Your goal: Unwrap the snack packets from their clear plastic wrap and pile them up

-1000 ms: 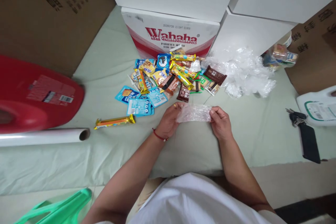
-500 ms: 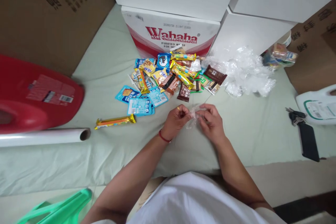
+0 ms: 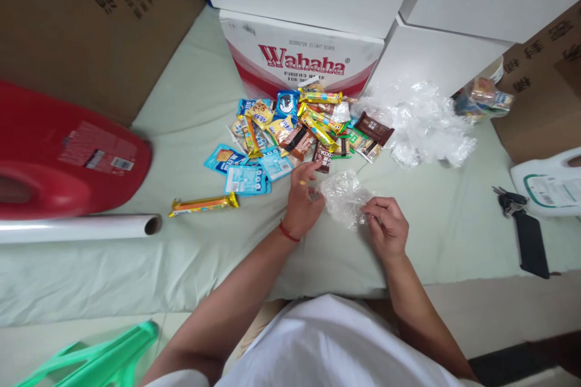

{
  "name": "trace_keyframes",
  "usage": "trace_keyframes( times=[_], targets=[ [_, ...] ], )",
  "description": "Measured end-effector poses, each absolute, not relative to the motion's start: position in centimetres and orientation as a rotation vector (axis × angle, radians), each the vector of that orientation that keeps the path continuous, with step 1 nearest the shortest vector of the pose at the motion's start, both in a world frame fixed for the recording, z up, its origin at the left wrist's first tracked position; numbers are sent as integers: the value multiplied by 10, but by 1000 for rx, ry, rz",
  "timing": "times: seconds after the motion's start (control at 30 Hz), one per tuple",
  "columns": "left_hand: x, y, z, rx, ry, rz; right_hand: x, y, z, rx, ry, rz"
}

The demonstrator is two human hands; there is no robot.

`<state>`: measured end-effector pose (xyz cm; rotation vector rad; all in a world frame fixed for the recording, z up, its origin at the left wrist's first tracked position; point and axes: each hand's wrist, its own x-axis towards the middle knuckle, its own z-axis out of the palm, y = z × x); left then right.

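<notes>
A crinkled clear plastic bag (image 3: 345,198) stretches between my two hands above the cloth. At its right edge, my right hand (image 3: 388,227) pinches the film between thumb and fingers. My left hand (image 3: 305,202) has the bag's left edge at its thumb and curled fingers, with the forefinger reaching out above. Just beyond that hand lie a brown cocoa packet (image 3: 323,157) and flat light-blue packets (image 3: 245,180). They belong to a heap of wrapped snacks (image 3: 295,127). A long yellow snack bar (image 3: 204,204) lies apart on the left.
Crumpled clear bags (image 3: 422,121) are piled at the back right. A Wahaha carton (image 3: 304,51) backs the snack heap. On the left are a red jug (image 3: 91,157) and a white roll (image 3: 77,228). Keys with a black case (image 3: 531,245) and a white jug (image 3: 549,181) stand right.
My hands have moved apart, the right one toward me and to the right. The bunched plastic between them has spread out into a wider bag. The view has shifted slightly.
</notes>
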<state>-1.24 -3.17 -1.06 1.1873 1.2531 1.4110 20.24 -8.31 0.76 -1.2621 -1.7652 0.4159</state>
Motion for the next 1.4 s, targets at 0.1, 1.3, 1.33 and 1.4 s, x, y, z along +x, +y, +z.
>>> trace_keyframes(
  times=[0.1, 1.3, 1.33, 1.4],
  targets=[
    [-14, -37, -7, 1638, 1235, 1345, 205, -85, 7, -1254, -1796, 417],
    [-14, -25, -15, 561, 1057, 1439, 239, -128, -8, -1396, -1912, 429],
    [-14, -25, -16, 573, 1048, 1449, 240, -129, -6, -1405, -1894, 483],
    [-14, -25, -17, 599, 1040, 1472, 242, -129, 0, -1432, -1794, 579]
  ],
)
